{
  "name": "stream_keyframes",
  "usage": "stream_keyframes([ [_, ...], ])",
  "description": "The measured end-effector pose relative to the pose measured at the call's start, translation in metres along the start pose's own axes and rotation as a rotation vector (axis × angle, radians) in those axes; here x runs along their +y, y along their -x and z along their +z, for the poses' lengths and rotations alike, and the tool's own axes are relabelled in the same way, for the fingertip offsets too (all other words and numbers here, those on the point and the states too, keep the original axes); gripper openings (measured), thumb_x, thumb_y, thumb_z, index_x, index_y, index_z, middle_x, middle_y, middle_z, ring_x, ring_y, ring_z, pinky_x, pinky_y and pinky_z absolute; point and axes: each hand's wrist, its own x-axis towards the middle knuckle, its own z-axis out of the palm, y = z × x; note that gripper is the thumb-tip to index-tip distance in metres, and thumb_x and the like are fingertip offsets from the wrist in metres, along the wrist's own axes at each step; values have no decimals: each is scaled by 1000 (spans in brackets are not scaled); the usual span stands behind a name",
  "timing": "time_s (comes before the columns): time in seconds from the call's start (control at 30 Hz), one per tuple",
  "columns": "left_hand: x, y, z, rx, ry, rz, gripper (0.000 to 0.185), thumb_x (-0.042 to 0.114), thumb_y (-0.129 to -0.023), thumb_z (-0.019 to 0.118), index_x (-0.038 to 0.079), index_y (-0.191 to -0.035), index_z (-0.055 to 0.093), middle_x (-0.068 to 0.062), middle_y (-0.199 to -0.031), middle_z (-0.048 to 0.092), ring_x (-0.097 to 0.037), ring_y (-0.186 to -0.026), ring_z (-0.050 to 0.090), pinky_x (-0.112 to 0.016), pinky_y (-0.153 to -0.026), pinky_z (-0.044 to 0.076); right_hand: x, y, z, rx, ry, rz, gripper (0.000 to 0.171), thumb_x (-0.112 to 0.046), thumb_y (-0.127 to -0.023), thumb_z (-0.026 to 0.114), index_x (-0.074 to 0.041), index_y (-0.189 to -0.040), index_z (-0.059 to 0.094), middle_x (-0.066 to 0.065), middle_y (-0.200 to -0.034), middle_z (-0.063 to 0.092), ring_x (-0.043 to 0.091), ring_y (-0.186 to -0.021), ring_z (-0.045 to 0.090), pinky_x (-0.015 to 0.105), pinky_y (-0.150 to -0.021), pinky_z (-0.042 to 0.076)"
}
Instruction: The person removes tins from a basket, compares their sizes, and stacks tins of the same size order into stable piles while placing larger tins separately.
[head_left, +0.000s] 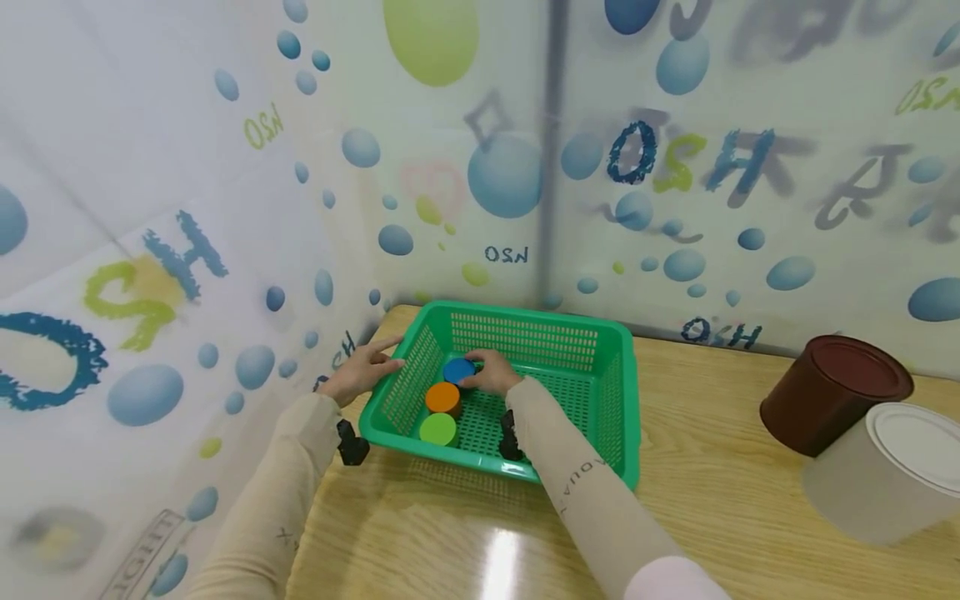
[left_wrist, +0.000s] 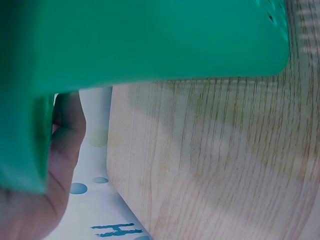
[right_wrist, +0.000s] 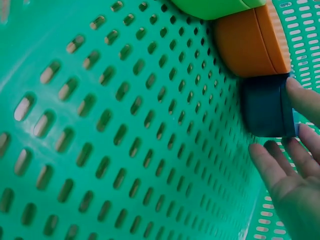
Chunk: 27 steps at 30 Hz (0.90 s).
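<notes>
Head view: the right hand pinches a blue jar between its fingers at ten o'clock inside a green basket on the bench. An orange jar stands at nine, a lime jar at eight. The left hand touches the basket at ten; I cannot tell whether it grips.

Left arm and right arm stretched forward; left hand gripping, right hand pinching with bent fingers.
</notes>
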Motion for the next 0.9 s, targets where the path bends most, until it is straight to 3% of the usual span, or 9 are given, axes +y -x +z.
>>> stream_keyframes([
  [0.33, 0, 0, 1, -1, 5, 10, 55, 25, -92, 50, 15, -141, 26, -20, -113, 50, -29, -99, 50, -40, -82, 44, 1, 1, -3, 5, -4, 25, 53, -8, -77, 69, -2, -124, 46, 15, -126, 45, 29, -112, 44, 38, -89, 40],
  [0.9, 3, 1, -1, -15, -2, 13, 56, 24, -93, 48, 15, -142, 23, -26, -124, 41, -36, -109, 45, -46, -85, 42, 12, 12, -32, -141, -28, 76, 54, 1, -74, 70, -3, -122, 48, 20, -125, 41, 30, -102, 50, 34, -75, 48],
])
